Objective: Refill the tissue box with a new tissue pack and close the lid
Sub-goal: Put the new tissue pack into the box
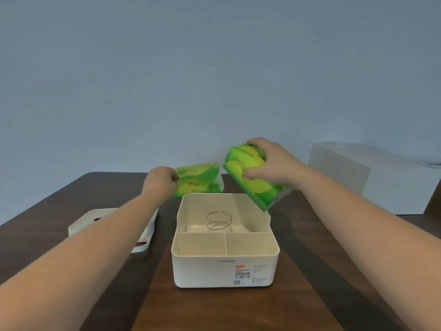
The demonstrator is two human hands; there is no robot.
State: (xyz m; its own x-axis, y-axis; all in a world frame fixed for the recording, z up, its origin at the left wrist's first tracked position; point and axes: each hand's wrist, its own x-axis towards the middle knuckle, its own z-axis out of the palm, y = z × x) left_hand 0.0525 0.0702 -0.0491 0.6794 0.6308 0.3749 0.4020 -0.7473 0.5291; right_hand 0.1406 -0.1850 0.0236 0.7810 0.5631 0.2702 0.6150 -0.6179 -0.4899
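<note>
Right hand grips tilted tissue pack above tissue box rim at 2 o'clock, left hand pinches second pack at 11 o'clock, lid off at 9; pack may catch spring crooked.

Dark wooden table — open white tissue box, lid beside it, green tissue pack behind.
</note>
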